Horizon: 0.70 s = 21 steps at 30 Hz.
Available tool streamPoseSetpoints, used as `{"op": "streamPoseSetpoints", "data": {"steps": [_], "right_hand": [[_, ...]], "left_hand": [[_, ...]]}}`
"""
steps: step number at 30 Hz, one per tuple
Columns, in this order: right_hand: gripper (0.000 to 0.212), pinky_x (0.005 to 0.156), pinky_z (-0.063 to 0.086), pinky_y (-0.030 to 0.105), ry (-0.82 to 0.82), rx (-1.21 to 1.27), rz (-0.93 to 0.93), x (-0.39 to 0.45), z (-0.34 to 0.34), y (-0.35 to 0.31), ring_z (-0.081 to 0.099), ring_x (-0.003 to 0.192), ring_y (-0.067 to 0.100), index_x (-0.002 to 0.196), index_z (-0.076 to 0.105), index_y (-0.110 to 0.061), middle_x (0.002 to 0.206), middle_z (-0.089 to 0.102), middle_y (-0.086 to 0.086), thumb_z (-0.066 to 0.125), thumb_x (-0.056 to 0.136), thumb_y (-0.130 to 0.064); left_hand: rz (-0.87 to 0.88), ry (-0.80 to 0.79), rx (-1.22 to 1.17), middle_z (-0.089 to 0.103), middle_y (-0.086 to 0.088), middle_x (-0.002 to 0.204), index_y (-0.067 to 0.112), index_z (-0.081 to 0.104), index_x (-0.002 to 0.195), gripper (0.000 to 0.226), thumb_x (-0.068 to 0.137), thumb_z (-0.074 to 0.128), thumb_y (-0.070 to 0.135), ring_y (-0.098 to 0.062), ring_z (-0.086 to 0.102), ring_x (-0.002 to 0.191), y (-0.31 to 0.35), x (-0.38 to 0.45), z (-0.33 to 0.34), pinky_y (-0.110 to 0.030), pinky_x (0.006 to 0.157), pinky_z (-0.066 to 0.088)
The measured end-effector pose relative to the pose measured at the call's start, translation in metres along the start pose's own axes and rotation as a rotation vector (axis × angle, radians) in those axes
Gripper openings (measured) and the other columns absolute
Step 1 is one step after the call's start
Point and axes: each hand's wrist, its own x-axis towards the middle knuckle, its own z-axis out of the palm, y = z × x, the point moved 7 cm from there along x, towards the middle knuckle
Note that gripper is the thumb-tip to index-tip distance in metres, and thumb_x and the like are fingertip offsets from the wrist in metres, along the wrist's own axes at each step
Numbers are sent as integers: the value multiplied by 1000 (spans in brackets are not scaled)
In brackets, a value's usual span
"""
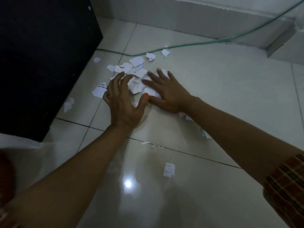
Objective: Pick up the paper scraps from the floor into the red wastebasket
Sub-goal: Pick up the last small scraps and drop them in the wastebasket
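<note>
A heap of white torn paper scraps (136,71) lies on the pale tiled floor. My left hand (123,102) hovers over its near left side with fingers spread and curled. Just right of it, my right hand (166,92) lies flat on the scraps, fingers apart. Neither hand grips anything. A printed scrap (99,90) sits left of my left hand. Single scraps lie apart: one (169,169) near the bottom centre, one (68,104) by the dark cabinet, two (150,56) at the far side. A blurred red shape at the lower left edge (6,176) may be the wastebasket.
A black cabinet (41,60) fills the upper left, close to the scraps. A green cable (205,42) runs across the floor behind the heap toward the wall. A grey baseboard (197,17) lines the back. Translucent plastic (32,145) lies at the left.
</note>
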Motion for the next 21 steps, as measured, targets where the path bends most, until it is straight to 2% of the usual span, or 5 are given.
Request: {"op": "streamPoseSetpoints", "data": {"steps": [5, 9, 11, 16, 21], "right_hand": [[61, 118, 15, 50, 26, 101, -163, -45, 2, -41, 21, 146, 30, 148, 35, -20, 157, 27, 11, 30, 98, -55], [57, 111, 31, 34, 177, 273, -86, -48, -21, -32, 35, 140, 24, 145, 41, -14, 155, 31, 11, 39, 98, -47], [56, 109, 28, 30, 195, 259, 42, -33, -28, -11, 31, 141, 20, 146, 38, -19, 158, 27, 7, 38, 98, -49], [62, 115, 16, 32, 227, 207, 316, 15, -31, 42, 18, 146, 20, 151, 28, -24, 161, 17, 3, 36, 98, -56], [64, 119, 9, 48, 179, 189, 430, 60, -26, 57, 8, 148, 28, 153, 20, -25, 162, 9, 8, 30, 99, -56]], "left_hand": [[-107, 59, -146, 45, -14, 141, 4, 50, 133, 71, 90, 38, 60, -28, 42, 131, -16, 0, -5, -55, 104, 35], [-123, 37, -185, 46, -14, 140, 5, 50, 133, 66, 89, 42, 53, -28, 42, 132, -18, 0, -2, -55, 105, 35], [-128, 39, -202, 48, -15, 138, 5, 50, 132, 65, 88, 43, 52, -29, 43, 131, -20, 0, -2, -54, 105, 35], [-89, 68, -196, 51, -17, 132, 2, 53, 127, 62, 88, 44, 50, -32, 46, 126, -22, 2, 0, -56, 102, 37], [-83, 78, -233, 52, -17, 130, 2, 53, 127, 63, 88, 44, 50, -32, 47, 125, -24, 3, 1, -56, 101, 38]]}}
